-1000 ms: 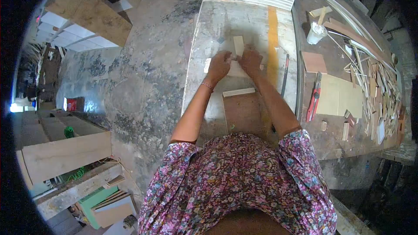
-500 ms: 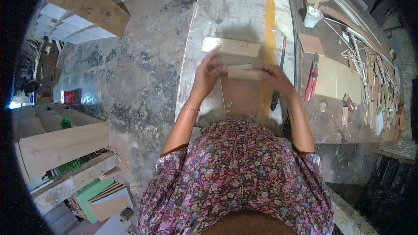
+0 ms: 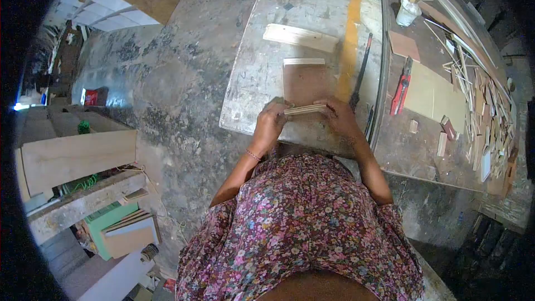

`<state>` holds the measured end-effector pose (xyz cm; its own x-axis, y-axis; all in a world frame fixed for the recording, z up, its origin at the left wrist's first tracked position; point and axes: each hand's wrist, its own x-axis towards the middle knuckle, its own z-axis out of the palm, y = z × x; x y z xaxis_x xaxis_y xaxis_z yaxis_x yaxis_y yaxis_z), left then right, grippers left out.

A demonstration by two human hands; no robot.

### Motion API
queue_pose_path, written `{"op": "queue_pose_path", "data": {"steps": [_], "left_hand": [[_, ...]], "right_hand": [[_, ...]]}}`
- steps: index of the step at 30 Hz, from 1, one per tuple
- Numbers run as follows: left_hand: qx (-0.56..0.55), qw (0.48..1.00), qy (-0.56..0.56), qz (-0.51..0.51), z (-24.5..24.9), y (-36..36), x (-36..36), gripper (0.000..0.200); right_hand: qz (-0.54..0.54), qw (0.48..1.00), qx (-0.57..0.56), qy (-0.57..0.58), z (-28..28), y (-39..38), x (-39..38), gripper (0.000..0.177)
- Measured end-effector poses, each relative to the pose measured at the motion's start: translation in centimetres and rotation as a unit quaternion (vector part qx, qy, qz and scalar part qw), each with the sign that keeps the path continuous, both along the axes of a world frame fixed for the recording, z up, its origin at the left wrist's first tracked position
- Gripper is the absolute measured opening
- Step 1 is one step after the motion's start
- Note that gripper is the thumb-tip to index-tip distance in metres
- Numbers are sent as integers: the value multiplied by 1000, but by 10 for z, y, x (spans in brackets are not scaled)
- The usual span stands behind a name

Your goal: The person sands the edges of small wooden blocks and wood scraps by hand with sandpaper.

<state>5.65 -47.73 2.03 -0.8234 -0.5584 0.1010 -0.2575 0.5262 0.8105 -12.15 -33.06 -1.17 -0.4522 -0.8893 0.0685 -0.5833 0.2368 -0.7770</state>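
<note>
A brown rectangular board point(image 3: 304, 85) lies on the worktable point(image 3: 251, 86), with a pale wooden strip point(image 3: 304, 62) along its far edge. At the board's near edge, a short stack of thin wooden strips point(image 3: 305, 110) spans between my hands. My left hand point(image 3: 271, 119) is closed on the left end of the strips. The right end is pinched in my right hand point(image 3: 341, 116), partly hidden by its fingers. Beyond the board rests a light wooden plank point(image 3: 301, 37).
Right of the board lies a long dark tool point(image 3: 362, 72). On the side table are a red cutter knife point(image 3: 400, 89), a white tub point(image 3: 408, 13) with a stick in it, a yellowish panel point(image 3: 434, 95) and many wood offcuts point(image 3: 485, 114). Wooden cabinet parts point(image 3: 78, 156) stand at left.
My hands have come nearer my body, from the board's far edge to its near edge, with wooden strips between them. A pale strip now shows at the far edge. The view has shifted slightly.
</note>
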Motion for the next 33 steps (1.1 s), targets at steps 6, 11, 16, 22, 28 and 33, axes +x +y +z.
{"op": "queue_pose_path", "data": {"steps": [6, 11, 16, 22, 28, 33], "left_hand": [[-17, 1000, 21, 10, -11, 10, 4, 23], [-2, 998, 57, 11, -16, 16, 4, 38], [-81, 996, 44, 18, -27, 23, 6, 48], [-70, 997, 19, 15, -24, 27, 4, 45], [-80, 996, 22, 18, -22, 30, 4, 45], [-98, 994, 32, 22, -27, 31, 5, 46]], "right_hand": [[28, 998, 39, 27, 18, 11, 7, 27], [24, 996, 35, 82, 0, 17, 7, 35], [24, 990, -45, 135, -17, 20, 8, 35], [24, 996, -7, 84, -2, 23, 11, 32], [19, 992, -25, 126, -13, 23, 11, 33], [12, 989, -27, 147, -13, 24, 14, 33]]}}
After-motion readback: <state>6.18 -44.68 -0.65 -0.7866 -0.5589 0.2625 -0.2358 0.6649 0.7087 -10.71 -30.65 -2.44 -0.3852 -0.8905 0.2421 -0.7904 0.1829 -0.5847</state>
